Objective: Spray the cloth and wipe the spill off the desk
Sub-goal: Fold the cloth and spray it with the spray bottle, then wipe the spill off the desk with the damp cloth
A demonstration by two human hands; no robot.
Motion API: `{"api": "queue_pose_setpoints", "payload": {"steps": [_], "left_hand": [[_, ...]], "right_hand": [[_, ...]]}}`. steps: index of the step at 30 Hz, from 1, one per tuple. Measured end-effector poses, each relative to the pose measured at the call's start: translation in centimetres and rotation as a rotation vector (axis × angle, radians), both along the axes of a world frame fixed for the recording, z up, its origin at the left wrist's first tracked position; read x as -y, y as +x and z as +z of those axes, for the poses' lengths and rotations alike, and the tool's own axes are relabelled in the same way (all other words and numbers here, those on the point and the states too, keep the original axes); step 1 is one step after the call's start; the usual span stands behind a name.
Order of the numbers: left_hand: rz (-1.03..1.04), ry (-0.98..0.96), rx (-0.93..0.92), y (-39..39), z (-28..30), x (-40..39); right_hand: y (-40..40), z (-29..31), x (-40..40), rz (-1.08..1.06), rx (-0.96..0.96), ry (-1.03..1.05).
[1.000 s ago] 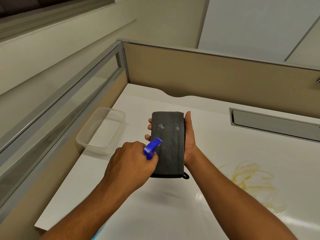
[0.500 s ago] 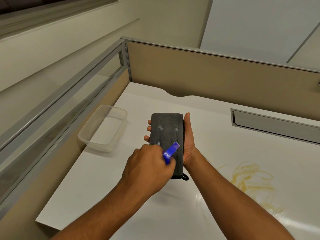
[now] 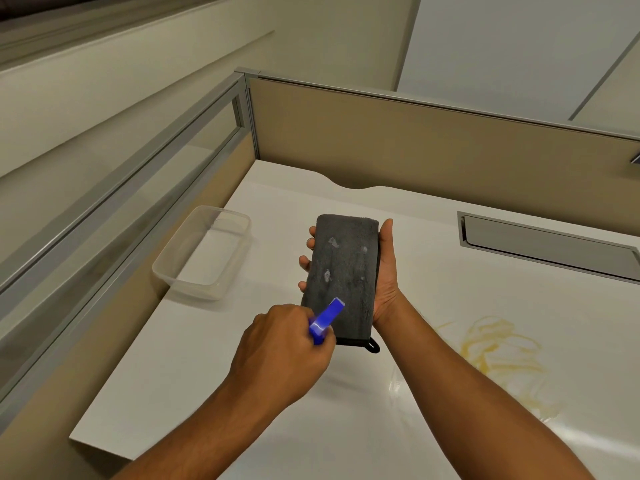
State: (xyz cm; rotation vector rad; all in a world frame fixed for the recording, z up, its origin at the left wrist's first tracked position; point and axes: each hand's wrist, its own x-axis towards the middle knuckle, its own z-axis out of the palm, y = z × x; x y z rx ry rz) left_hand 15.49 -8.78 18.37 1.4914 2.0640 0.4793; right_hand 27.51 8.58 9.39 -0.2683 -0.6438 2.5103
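My right hand [image 3: 386, 271] holds a folded dark grey cloth [image 3: 341, 271] flat on its palm above the white desk [image 3: 242, 393], fingers wrapped around its left edge. Several pale wet spots mark the cloth. My left hand [image 3: 282, 351] grips a spray bottle, of which only the blue nozzle [image 3: 327, 320] shows, pointed at the cloth's near end. A yellowish smeared spill [image 3: 498, 351] lies on the desk to the right of my right forearm.
A clear plastic container [image 3: 204, 252] sits on the desk at the left, near the glass partition. A beige partition wall runs along the back. A recessed metal cable tray [image 3: 547, 247] is set in the desk at the right.
My left hand with the blue nozzle moved right and closer to the cloth's lower end. More wet spots appeared on the cloth. My right hand stayed about where it was.
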Motion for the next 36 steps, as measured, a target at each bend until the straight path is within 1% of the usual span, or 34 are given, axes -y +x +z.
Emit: {"api": "queue_pose_setpoints", "payload": {"steps": [3, 5, 7, 12, 15, 18, 20, 22, 27, 30, 36], "left_hand": [[0.001, 0.006, -0.002, -0.2, -1.1, 0.3], [0.011, 0.062, 0.010, -0.5, -1.8, 0.6], [0.040, 0.160, 0.052, -1.1, -2.6, 0.9], [0.170, 0.463, 0.243, -3.7, -3.7, 1.8], [0.306, 0.576, 0.309, -6.3, -4.1, 1.6], [0.451, 0.522, 0.409, -9.7, -4.8, 0.9], [0.482, 0.479, 0.480, -11.9, -5.3, 0.5], [0.501, 0.476, 0.501, -13.6, -5.8, 0.2], [0.583, 0.562, 0.477, -16.3, -6.6, -0.5], [0.578, 0.575, 0.453, -17.0, -7.0, -0.7], [0.520, 0.560, 0.472, -17.9, -8.2, -0.9]], "right_hand": [[-0.3, 0.1, 0.1, 0.029, -0.014, -0.008], [-0.4, 0.1, 0.1, 0.047, -0.016, -0.006], [-0.4, 0.0, 0.3, 0.065, -0.019, -0.009], [-0.1, -0.5, 0.6, 0.087, -0.040, -0.049], [0.2, -0.9, 0.8, 0.112, -0.038, -0.081], [0.2, -1.4, 1.0, 0.126, -0.034, -0.097], [0.1, -1.6, 1.3, 0.133, -0.018, -0.111], [0.0, -1.9, 1.5, 0.134, 0.005, -0.115], [-0.6, -2.3, 1.7, 0.149, 0.037, -0.114], [-0.6, -2.3, 1.8, 0.143, 0.048, -0.119], [-0.2, -2.7, 2.2, 0.110, 0.063, -0.127]]}}
